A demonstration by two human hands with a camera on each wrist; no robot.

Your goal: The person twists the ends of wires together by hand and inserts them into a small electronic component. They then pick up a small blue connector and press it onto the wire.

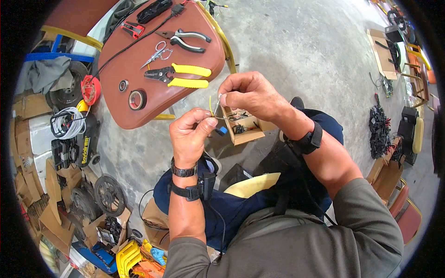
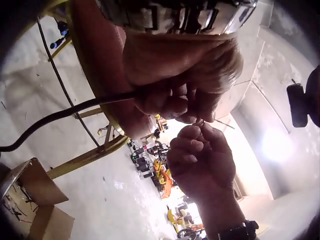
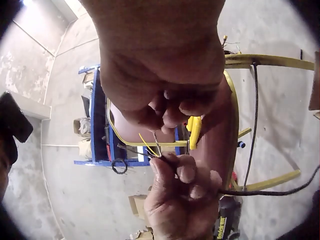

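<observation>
Left hand [image 1: 192,132] pinches black cable [image 3: 260,193] near its end, right hand [image 1: 252,95] a thin wire [image 3: 157,141] there; yellow strippers [image 1: 167,75] by chair seat's [image 1: 116,104] edge

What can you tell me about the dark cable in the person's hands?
The cable is thin and dark, with a rubbery-looking sheath. The left hand pinches it near one end, where a yellow wire and a silvery strand stick out. The right hand pinches the strand; the yellow wire's tip is free. The rest curves away; I cannot trace its far end.
</observation>
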